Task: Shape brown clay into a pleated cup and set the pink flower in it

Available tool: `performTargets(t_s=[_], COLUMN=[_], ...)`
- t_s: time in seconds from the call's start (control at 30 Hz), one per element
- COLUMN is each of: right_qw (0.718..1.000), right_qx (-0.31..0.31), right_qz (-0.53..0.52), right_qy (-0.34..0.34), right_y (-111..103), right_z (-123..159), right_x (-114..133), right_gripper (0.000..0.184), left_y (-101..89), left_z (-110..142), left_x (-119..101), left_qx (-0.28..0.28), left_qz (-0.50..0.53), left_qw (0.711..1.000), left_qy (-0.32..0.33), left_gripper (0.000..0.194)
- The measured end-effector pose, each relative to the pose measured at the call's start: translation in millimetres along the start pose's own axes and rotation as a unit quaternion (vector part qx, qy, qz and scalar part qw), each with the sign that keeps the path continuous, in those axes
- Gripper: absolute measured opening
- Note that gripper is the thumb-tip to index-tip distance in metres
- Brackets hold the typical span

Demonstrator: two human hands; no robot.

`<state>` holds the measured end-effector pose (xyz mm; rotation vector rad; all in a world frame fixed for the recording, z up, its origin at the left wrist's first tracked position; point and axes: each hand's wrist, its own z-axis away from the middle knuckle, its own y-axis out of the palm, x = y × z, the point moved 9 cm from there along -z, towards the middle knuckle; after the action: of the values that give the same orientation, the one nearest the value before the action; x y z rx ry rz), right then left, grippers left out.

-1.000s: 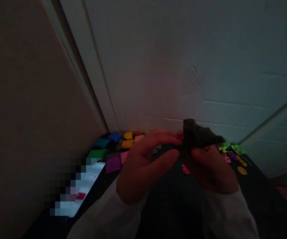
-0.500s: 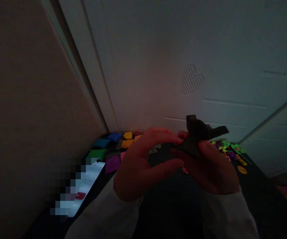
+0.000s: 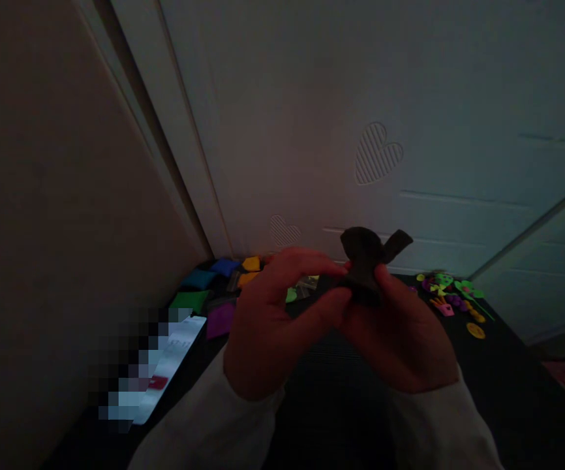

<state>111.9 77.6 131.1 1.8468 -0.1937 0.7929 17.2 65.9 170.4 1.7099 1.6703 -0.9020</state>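
1. Nearest the camera, two pale sleeves (image 3: pixel 214 418) reach forward over the dark counter (image 3: pixel 498 378), one to each hand.
2. Just beyond the cuffs, the right hand (image 3: pixel 402 339) grasps a dark, soft-looking piece (image 3: pixel 365 264), thumb against its right side and the other fingers beneath. The left hand (image 3: pixel 267 333) is curved, with forefinger and thumb at the piece's left edge; whether they pinch it or only touch it, I cannot tell.
3. Between the hands, the piece lies at the left hand's fingertips, to their right, and is nearer to the right hand, rising from its grasp. Its long axis looks roughly upright, with the top splitting into a broad flap leaning left and a narrower one slanting up and right.
4. Beyond the left wrist lie a lit phone (image 3: pixel 177 352), then purple (image 3: pixel 221 320), green (image 3: pixel 188 301) and blue (image 3: pixel 224 266) packets.
5. Farther off to the right are small bright ornaments (image 3: pixel 456 301) and a yellow disc (image 3: pixel 475 331).
6. Behind everything stands a pale panel (image 3: pixel 458 117) with striped hearts (image 3: pixel 378 155).
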Motion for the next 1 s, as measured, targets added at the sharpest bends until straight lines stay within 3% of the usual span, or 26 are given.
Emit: performTargets(t_s=[0.27, 0.5, 0.67, 0.83, 1.0], right_qw=[0.999, 0.999, 0.999, 0.994, 0.979], right_qx=[-0.016, -0.031, -0.012, -0.008, -0.062], right_qz=[-0.015, 0.025, 0.048, 0.104, 0.190], right_qy=[0.025, 0.033, 0.013, -0.030, -0.047], right_y=[1.3, -5.1, 1.0, 6.6, -5.2], right_z=[-0.5, -0.1, -0.4, 1.7, 4.3], right_x=[-8.0, -10.2, -6.2, 7.1, 15.4], right_gripper=[0.017, 0.015, 0.014, 0.013, 0.018], left_y=[-4.1, -3.3, 0.7, 0.8, -1.5], left_z=[-2.9, -6.2, -7.3, -7.8, -7.5], left_x=[-0.9, 10.2, 17.9, 12.7, 14.5], left_qx=[-0.015, 0.001, 0.021, 0.045, 0.037], left_qz=[0.005, 0.069, 0.128, 0.142, 0.138], left_qw=[1.000, 0.995, 0.986, 0.986, 0.986], left_qy=[-0.026, -0.079, -0.106, -0.074, -0.090], left_gripper=[0.011, 0.007, 0.008, 0.009, 0.011])
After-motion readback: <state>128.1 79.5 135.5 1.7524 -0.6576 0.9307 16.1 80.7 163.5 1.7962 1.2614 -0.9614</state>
